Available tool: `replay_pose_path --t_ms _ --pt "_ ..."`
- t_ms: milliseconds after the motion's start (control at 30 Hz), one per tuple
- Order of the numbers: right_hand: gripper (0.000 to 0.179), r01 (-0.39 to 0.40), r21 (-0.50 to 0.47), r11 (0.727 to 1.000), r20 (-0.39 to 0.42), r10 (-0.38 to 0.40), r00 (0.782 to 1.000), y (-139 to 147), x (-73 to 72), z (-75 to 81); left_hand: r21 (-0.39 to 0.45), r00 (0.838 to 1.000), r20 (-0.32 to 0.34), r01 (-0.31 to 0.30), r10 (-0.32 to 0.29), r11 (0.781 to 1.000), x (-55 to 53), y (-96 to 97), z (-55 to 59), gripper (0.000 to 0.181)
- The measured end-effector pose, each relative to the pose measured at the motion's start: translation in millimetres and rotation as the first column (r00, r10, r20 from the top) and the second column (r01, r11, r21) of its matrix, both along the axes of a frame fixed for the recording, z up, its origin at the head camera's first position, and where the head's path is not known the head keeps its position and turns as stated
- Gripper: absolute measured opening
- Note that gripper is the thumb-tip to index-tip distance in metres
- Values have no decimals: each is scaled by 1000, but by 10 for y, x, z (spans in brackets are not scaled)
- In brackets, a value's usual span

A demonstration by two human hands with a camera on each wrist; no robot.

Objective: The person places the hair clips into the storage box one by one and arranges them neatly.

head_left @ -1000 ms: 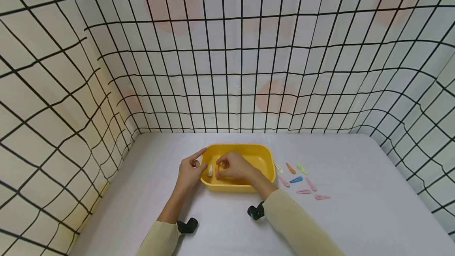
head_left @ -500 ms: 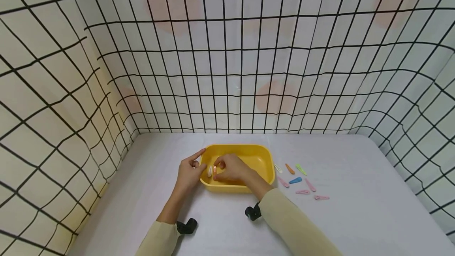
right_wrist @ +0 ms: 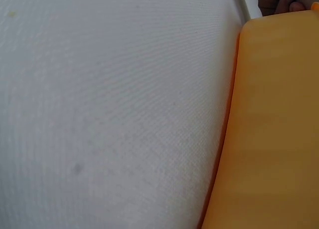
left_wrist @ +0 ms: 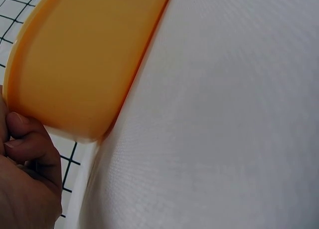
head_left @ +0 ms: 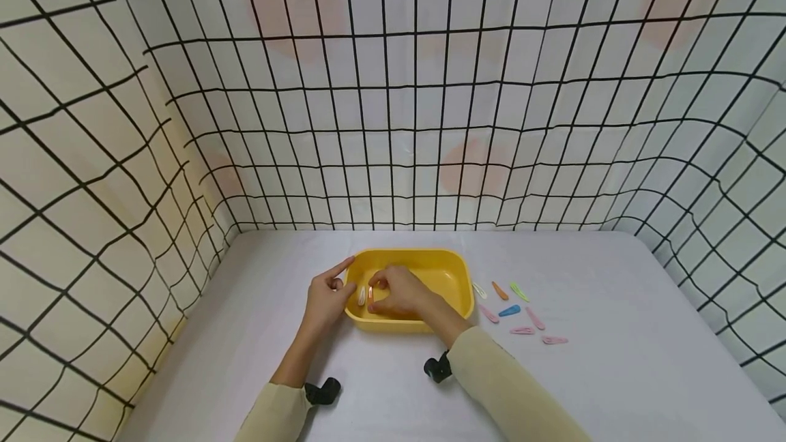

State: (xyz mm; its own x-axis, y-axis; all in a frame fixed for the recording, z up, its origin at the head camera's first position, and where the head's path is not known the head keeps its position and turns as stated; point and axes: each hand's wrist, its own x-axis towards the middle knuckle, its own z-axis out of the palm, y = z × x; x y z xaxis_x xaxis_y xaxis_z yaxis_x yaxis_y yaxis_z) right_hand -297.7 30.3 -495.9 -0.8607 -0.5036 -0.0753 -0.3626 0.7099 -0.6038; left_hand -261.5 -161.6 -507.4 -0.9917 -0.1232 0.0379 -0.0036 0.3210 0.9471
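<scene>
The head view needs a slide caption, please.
Left hand holds a yellow tray; inside, the right hand holds an orange clip; other clips lie outside.

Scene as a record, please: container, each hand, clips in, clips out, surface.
container: yellow rounded-rectangular tray
left: left hand grips its left end
right: right hand inside, pinching an orange slender hair clip
also_inside: white teardrop-shaped clip
outside_right: eight slender clips: four pink, one blue, one orange, one lime-green, one whitish
surface: white fabric-covered table
</scene>
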Motion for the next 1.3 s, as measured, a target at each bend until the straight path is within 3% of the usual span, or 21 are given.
replay_pose_path --t_ms 300,600,1100,1300 --pt "52 0 4 1000 9 -1 1000 -1 19 20 -20 1000 -2 -10 10 1000 -7 1 -24 55" --pt "58 3 -78 997 23 -1 1000 145 69 72 -28 1000 15 -19 19 999 -13 17 -43 54" --pt "57 34 -184 982 -10 -37 999 731 197 326 -28 998 55 -34 36 999 -11 14 -15 57" --pt "57 24 -221 975 -107 -49 993 1048 221 372 -20 998 58 -35 36 999 -8 23 -14 58"
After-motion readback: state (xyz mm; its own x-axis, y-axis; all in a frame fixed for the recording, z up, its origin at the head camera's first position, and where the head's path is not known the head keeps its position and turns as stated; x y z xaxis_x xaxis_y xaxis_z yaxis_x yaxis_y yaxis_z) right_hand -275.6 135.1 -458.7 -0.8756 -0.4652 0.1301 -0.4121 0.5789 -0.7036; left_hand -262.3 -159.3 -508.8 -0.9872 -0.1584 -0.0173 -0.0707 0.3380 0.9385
